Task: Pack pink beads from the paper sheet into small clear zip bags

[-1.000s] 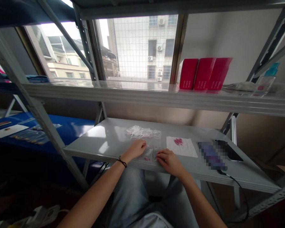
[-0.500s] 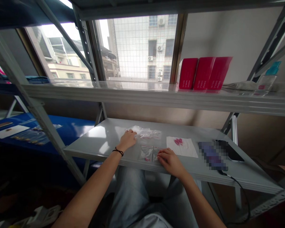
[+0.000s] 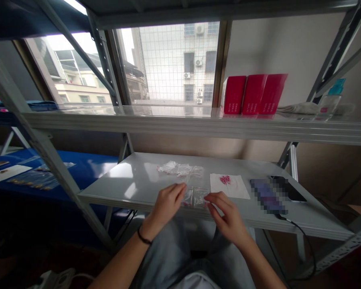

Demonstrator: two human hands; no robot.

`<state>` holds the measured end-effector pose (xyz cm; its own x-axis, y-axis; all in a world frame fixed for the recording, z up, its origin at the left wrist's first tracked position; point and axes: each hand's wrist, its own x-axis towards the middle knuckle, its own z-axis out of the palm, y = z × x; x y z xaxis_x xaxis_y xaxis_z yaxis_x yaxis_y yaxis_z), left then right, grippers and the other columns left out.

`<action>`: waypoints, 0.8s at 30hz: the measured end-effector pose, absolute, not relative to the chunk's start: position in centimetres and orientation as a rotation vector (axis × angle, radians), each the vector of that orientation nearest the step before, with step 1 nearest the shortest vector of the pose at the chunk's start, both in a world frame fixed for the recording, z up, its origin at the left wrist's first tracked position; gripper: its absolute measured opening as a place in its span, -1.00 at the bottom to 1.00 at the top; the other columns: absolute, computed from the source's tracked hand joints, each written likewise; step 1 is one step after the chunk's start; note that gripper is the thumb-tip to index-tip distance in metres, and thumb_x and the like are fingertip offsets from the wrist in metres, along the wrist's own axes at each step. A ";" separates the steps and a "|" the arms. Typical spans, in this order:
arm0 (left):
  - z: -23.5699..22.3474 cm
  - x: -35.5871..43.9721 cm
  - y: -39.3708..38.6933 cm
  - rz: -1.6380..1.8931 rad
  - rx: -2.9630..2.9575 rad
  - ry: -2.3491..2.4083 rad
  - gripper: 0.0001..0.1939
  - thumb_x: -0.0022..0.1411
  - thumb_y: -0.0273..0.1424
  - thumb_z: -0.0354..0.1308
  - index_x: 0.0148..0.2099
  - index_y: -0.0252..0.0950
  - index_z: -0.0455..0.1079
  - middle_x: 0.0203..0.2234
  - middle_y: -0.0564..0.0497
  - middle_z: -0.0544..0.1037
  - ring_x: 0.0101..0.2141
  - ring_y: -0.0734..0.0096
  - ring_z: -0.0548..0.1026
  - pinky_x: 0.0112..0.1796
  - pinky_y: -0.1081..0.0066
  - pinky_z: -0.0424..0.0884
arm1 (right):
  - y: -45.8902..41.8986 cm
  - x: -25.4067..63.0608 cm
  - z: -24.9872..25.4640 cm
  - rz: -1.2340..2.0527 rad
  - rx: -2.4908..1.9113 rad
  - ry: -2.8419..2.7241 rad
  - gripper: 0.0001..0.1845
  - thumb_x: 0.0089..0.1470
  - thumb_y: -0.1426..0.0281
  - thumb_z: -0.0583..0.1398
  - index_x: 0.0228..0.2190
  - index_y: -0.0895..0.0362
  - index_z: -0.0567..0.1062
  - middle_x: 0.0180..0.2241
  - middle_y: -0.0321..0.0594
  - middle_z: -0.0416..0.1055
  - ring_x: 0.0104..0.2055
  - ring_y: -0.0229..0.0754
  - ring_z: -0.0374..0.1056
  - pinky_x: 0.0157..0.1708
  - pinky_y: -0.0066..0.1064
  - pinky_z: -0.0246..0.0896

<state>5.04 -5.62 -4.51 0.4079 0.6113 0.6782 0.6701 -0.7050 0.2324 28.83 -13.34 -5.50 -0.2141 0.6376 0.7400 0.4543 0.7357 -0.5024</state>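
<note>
My left hand [image 3: 168,202] is closed in a pinch above the front of the grey shelf table. A faint, see-through small plastic bag [image 3: 185,179] shows at its fingertips, mostly blurred. Below and between the hands lie small clear zip bags [image 3: 199,197], side by side, with pinkish-red bits near their lower edge. At their right side is my right hand [image 3: 224,212], thumb and fingers apart, fingertips close to the bag edge; whether they touch it I cannot tell. Behind the hands sits a loose pile of clear plastic bags [image 3: 180,168]. A white paper sheet [image 3: 236,185] carries a heap of small pinkish-red pieces [image 3: 225,180].
A blurred-out phone-like device [image 3: 267,196] with a black cable and a dark phone [image 3: 291,189] lie on the right. Red boxes [image 3: 254,94] and a bottle with a teal top [image 3: 331,98] stand on the upper shelf. A blue table [image 3: 87,160] adjoins at left.
My left hand has come from the bag pile toward me and right, beside the flat zip bags. My right hand has drawn slightly back, its fingers more spread.
</note>
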 end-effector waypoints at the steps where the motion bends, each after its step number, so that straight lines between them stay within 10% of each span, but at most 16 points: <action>1: -5.2 5.6 -8.2 -1.213 -2.637 -1.076 -0.75 0.48 -0.41 0.03 0.00 -0.21 0.54 -0.28 -0.05 0.67 -0.30 0.31 0.64 -0.21 0.41 0.53 | -15.1 28.5 -5.4 0.220 -0.797 -1.927 -0.64 0.36 0.48 0.07 0.08 0.02 0.49 -0.06 -0.09 0.51 -0.04 -0.05 0.42 -0.03 -0.19 0.38; 10: -14.4 7.5 -17.5 -1.163 -2.995 -1.309 -0.57 0.34 -0.62 -0.04 0.06 -0.19 0.53 -0.24 -0.02 0.74 -0.29 0.30 0.72 -0.28 0.51 0.59 | -21.5 26.5 -15.2 0.166 -0.848 -2.144 -0.55 0.23 0.60 0.05 0.10 0.07 0.40 -0.02 -0.06 0.50 -0.13 -0.06 0.43 -0.17 -0.26 0.45; 24: -15.6 7.2 -16.3 -0.627 -2.967 -1.582 -0.58 0.27 -0.63 0.00 -0.02 -0.21 0.60 -0.23 -0.07 0.72 -0.26 0.23 0.69 -0.23 0.42 0.55 | -20.5 25.2 -19.0 0.124 -1.124 -2.353 -0.66 0.08 0.67 0.24 -0.11 0.16 0.52 -0.07 -0.14 0.52 -0.13 -0.07 0.37 -0.09 -0.29 0.39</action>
<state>7.23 -16.27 -15.59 0.5143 0.8375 0.1846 0.7366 -0.5416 0.4050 25.24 -20.50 -19.03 -0.5169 0.7468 0.4184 0.6986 0.6505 -0.2980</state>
